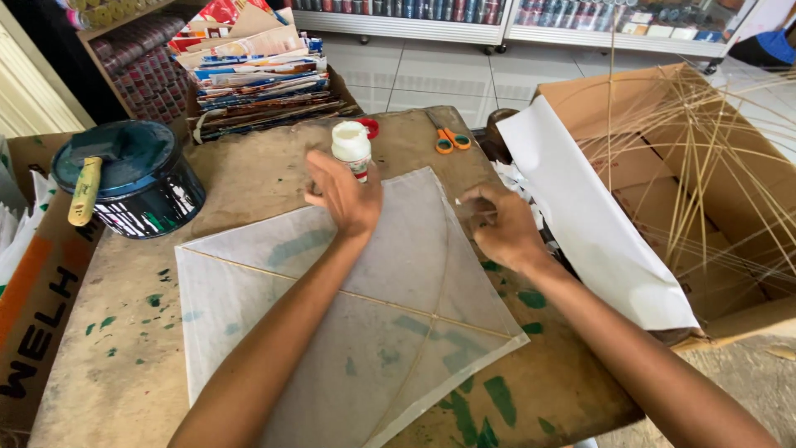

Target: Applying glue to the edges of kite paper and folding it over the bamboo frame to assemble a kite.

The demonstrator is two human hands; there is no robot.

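Note:
A white paper kite [356, 307] with thin crossed sticks lies flat on the worn wooden table [133, 348]. My left hand [344, 195] is closed around a small white glue bottle [351, 146] at the kite's far corner. Next to the bottle lies its red cap [370, 127]. My right hand [497, 224] rests on the kite's right corner, fingers pinched at the paper edge where the bowed stick ends; what the fingers hold there is too small to tell.
Orange-handled scissors [452, 139] lie beyond the kite. A dark paint can with a brush [133, 178] stands at the left. A paper stack [249, 70] sits at the back. A cardboard box [705, 191] of thin sticks, with white paper sheets [589, 216] draped over its edge, stands on the right.

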